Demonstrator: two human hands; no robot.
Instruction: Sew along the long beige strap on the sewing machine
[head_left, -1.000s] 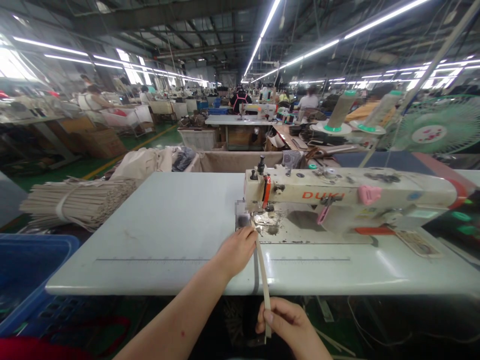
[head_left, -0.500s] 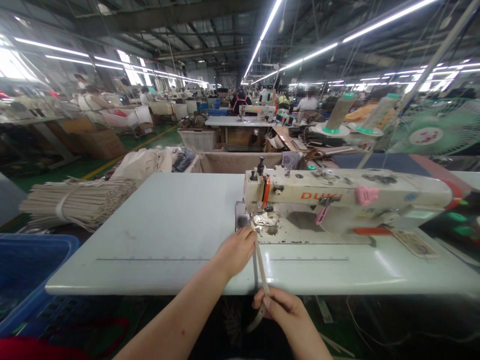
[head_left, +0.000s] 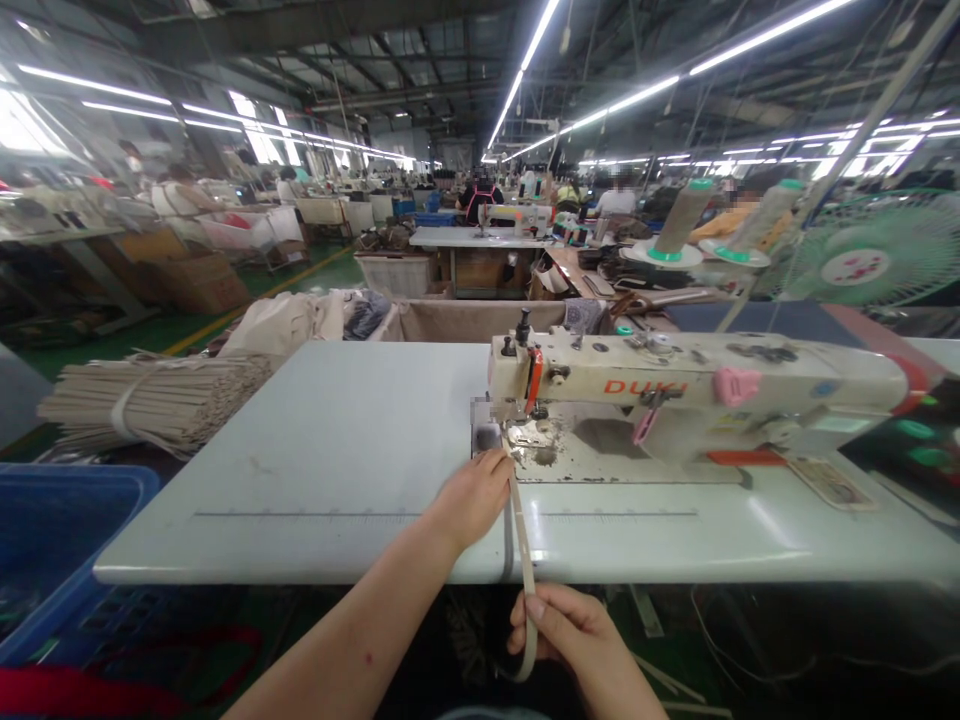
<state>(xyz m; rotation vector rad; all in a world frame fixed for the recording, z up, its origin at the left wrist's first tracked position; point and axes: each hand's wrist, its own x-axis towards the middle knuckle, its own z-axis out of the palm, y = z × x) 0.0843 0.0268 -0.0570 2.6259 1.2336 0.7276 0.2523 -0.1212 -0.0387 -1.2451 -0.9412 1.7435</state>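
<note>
A narrow beige strap runs from the needle area of a sewing machine down over the table's front edge. My left hand is closed on the strap's upper part, just in front of the needle plate, with its fingertips pressed together. Below the table edge, my right hand pinches the same strap between thumb and fingers. The strap's lower end curls under that hand. What lies directly under the presser foot is too small to make out.
The pale table carries a printed ruler line. To the left are a tied bundle of beige strips and a blue basket. Thread cones and a green fan stand at the right. Other people sit at machines farther back.
The strap hangs in a rounder loop below my right hand, which has shifted slightly down. My left hand has stayed almost in place by the needle.
</note>
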